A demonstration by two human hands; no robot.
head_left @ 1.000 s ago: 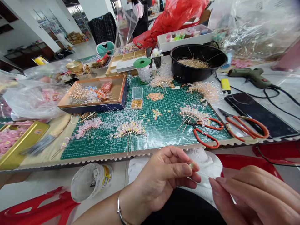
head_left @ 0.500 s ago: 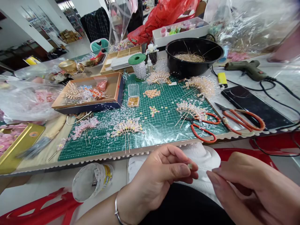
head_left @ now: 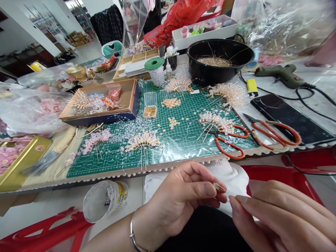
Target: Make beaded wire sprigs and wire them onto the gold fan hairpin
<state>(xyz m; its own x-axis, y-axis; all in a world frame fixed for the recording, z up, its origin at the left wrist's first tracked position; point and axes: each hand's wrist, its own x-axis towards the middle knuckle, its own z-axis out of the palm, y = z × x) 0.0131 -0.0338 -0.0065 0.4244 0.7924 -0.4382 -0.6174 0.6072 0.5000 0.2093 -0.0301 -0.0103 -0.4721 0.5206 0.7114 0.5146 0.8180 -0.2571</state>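
Observation:
Just in front of the table edge, my left hand (head_left: 189, 197) pinches a small pale, shiny piece (head_left: 216, 186) between thumb and fingers; its exact kind is too small to tell. A thin wire (head_left: 225, 191) runs from it toward my right hand (head_left: 278, 213), whose thumb and forefinger are closed on the wire's end. Beyond the hands, beaded hair ornaments with metal prongs lie on the green cutting mat (head_left: 105, 164): a pink-yellow one (head_left: 144, 140), a pink one (head_left: 96, 140) and a whitish one (head_left: 215, 122). Loose flower pieces (head_left: 173, 122) lie mid-mat.
Orange-handled scissors (head_left: 231, 148) and pliers-like cutters (head_left: 278, 134) lie at right, near a black phone (head_left: 286, 117) and a glue gun (head_left: 283, 75). A black basin (head_left: 220, 71) holds fine wires. An open box (head_left: 102, 117) stands left; a white bucket (head_left: 101, 203) sits below the table.
My right hand has shifted and its fingers now extend more. The wire between the two hands now shows, and more of the pale piece is visible. The view has moved slightly.

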